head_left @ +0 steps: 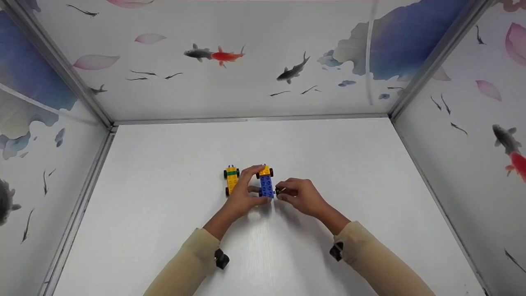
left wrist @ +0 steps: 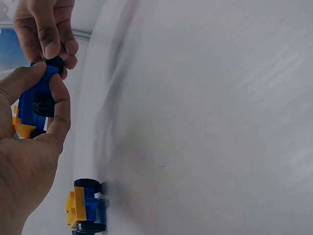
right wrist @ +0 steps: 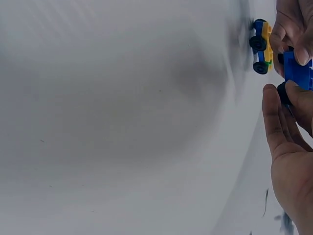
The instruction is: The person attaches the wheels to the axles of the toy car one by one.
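Observation:
My left hand [head_left: 244, 193] grips a toy car [head_left: 266, 186] of blue and yellow building bricks, fingers at its far end and thumb near the close end. Black wheels show on the car, one on its side in the left wrist view. A small black wheel [right wrist: 283, 93] is pinched between thumb and fingers of my right hand [head_left: 302, 195], at the car's near right corner. Whether that wheel is fixed on the car cannot be told. A second toy car [head_left: 232, 179], mostly yellow with a green strip and black wheels, stands on the table just left of my left hand.
The white table [head_left: 164, 246] lies under both hands. Panels with painted fish and petals [head_left: 246, 90] enclose it at the back and both sides, with metal strips along the edges.

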Available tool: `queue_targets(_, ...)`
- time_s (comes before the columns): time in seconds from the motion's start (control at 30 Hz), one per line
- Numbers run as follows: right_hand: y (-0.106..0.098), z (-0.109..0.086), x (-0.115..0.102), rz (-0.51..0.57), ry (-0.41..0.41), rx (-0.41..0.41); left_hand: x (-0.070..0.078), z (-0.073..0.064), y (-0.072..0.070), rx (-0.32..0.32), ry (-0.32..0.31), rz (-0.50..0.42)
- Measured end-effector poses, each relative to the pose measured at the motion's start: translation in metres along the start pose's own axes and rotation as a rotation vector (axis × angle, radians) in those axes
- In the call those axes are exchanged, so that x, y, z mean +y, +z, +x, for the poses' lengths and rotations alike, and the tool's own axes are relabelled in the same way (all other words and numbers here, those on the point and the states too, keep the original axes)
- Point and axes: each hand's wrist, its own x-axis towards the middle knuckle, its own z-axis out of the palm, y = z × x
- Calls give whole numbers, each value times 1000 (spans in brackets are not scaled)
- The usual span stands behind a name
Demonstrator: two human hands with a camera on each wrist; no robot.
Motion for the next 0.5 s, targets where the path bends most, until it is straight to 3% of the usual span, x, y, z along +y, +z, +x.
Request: queue_targets(0.5,3,0,0,16,-11,21,0,0,1,1,22,-44)
